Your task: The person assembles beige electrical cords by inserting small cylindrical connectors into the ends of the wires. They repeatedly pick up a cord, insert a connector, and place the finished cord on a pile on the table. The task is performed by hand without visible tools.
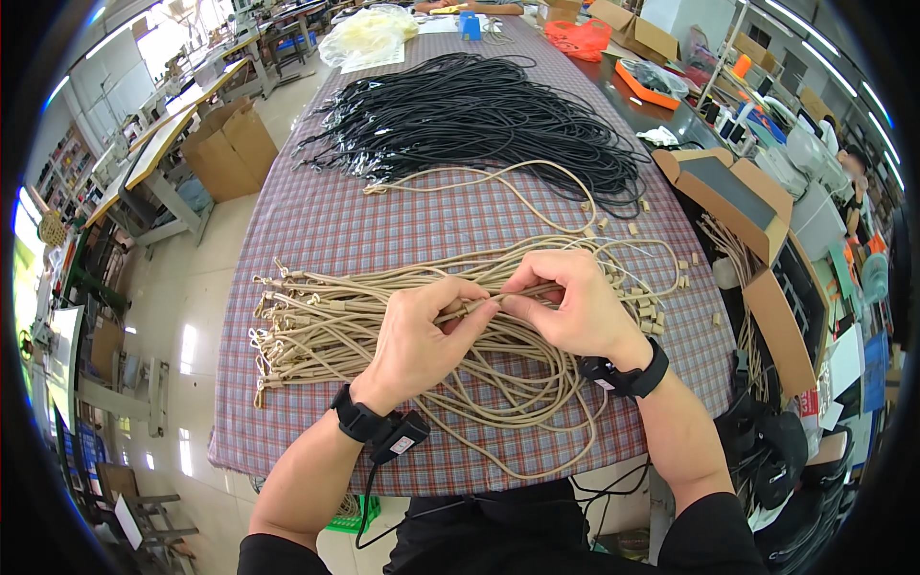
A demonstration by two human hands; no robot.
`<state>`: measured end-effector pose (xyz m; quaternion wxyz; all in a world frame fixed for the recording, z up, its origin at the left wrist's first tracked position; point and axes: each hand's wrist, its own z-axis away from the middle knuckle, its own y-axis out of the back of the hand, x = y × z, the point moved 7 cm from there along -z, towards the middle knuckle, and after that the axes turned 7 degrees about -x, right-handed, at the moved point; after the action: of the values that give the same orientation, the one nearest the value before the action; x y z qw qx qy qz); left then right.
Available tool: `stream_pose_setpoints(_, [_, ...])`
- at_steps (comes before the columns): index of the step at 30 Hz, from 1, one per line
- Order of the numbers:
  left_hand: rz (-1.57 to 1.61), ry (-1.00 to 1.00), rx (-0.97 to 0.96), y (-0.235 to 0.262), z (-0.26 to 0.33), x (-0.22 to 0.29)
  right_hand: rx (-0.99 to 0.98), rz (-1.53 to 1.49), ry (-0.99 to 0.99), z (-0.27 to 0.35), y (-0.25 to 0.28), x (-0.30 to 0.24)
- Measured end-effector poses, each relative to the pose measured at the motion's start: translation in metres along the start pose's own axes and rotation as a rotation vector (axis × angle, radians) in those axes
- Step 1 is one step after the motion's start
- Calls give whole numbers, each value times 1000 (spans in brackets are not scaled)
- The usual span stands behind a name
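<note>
My left hand (422,331) and my right hand (570,302) meet over a pile of tan elastic cords (345,326) on a checked tablecloth (316,220). Both pinch the same tan cord (479,303) between thumb and fingers, with a small tan end piece at the point where the fingertips meet. The pile's looped ends with metal clips (268,326) fan out to the left. Small tan end pieces (652,307) lie scattered just right of my right hand. Each wrist wears a black band.
A large heap of black cords (479,115) fills the far half of the table, with one loose tan cord (498,182) in front of it. Open cardboard boxes (738,201) stand at the right edge. Plastic bags (369,34) and an orange tray (647,86) lie farther back.
</note>
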<state>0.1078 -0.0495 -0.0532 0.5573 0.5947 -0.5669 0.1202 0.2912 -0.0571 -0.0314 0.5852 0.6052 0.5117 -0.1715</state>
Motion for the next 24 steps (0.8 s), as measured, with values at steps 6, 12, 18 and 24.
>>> stream_pose_setpoints(6, [-66,-117,38,3,0,6,-22,-75,-102,-1,4,9])
stream_pose_setpoints(12, [-89,-167,19,3,0,7,-45,-46,-126,-2,6,11])
stream_pose_setpoints(18, [-71,-145,-14,1,1,3,-56,-66,-155,-1,6,14])
stream_pose_setpoints(24, [-42,-114,-50,2,0,4,-70,-41,-150,-1,6,15])
